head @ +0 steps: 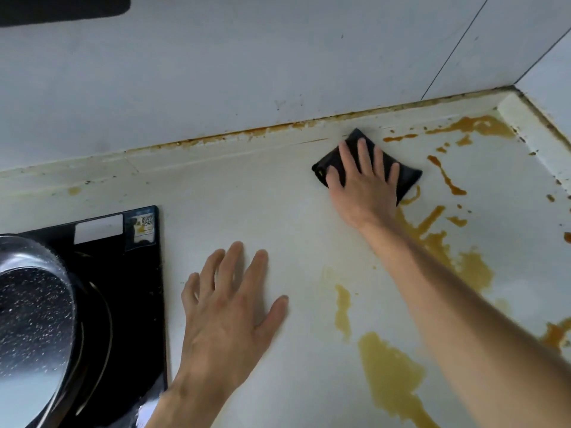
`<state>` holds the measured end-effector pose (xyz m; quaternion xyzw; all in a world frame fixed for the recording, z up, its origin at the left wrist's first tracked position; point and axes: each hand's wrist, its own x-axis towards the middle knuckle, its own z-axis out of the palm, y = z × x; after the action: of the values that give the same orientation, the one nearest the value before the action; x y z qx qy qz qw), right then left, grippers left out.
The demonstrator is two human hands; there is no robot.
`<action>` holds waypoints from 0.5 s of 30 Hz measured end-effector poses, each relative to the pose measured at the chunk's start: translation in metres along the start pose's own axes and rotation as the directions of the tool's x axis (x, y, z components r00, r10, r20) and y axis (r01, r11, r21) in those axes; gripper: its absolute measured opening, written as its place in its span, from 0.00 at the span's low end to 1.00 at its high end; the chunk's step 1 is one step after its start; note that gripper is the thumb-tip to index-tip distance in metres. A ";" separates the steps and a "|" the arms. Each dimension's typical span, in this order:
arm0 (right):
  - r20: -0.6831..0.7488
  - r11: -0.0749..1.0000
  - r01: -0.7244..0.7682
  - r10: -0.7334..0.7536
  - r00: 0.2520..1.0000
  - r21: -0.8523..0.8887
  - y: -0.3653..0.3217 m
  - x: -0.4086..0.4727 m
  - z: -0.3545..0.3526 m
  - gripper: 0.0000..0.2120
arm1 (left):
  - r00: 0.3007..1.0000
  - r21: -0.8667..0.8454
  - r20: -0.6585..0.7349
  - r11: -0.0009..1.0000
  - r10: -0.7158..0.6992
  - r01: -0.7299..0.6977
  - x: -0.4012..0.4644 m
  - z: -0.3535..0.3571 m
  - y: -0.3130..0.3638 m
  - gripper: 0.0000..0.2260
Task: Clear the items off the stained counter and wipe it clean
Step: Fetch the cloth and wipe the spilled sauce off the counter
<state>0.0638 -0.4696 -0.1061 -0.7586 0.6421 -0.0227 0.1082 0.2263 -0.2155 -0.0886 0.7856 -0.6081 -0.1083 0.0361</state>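
The right hand is lying flat on a black cloth, its fingers straight and spread, pressing the cloth down onto the tabletop close to the back edge, where the raised lip is meeting the white wall. The grip here is released: nothing is curled round the cloth, only flat fingers are bearing on it. The left hand is resting palm down on a bare part of the tabletop near the front, fingers spread and straight, grasping nothing, just beside the right edge of a black cooktop. A dark speckled pan is sitting on the cooktop at the far left.

Orange-brown stains are covering the right half of the tabletop, running from the front edge under the right forearm up toward the back right corner, where a thicker patch is lying against the lip. The cloth is sitting at the left border of this stained part, with a streak touching its right side. Brown grime is lining the seam along the wall.
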 end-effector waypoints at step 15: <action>0.088 0.885 0.461 -0.454 0.886 -0.072 0.008 0.020 -0.010 0.31 | 1.000 -0.045 0.014 0.999 -0.007 0.008 -0.001 0.000 0.000 0.30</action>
<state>0.0581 -0.4919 -0.0999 -0.8930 0.4414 0.0080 0.0871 0.2258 -0.2143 -0.0885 0.7861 -0.6028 -0.1275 0.0492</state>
